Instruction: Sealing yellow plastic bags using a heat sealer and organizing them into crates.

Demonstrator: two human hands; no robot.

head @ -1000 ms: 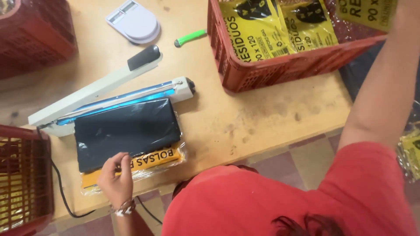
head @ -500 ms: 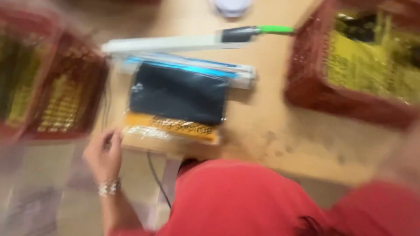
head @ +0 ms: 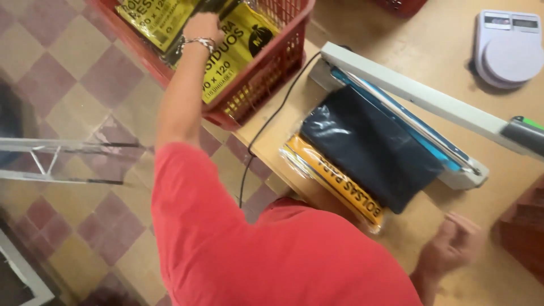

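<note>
My left hand, with a bracelet on its wrist, reaches into a red plastic basket at the upper left and rests on yellow and black bag packs. Its fingers are hidden among the packs. My right hand lies blurred on the wooden table at the lower right, fingers curled with nothing in them. It is just right of a clear pack of black bags with a yellow label. That pack lies with its far edge under the raised arm of a white and blue heat sealer.
A white round scale stands at the table's far right. Part of another red basket shows at the right edge. The sealer's black cable hangs off the table edge. A metal frame stands on the tiled floor at left.
The view has swung round to the left. My left hand has left the pack at the sealer and reached into the red basket. My right hand has come down onto the table.
</note>
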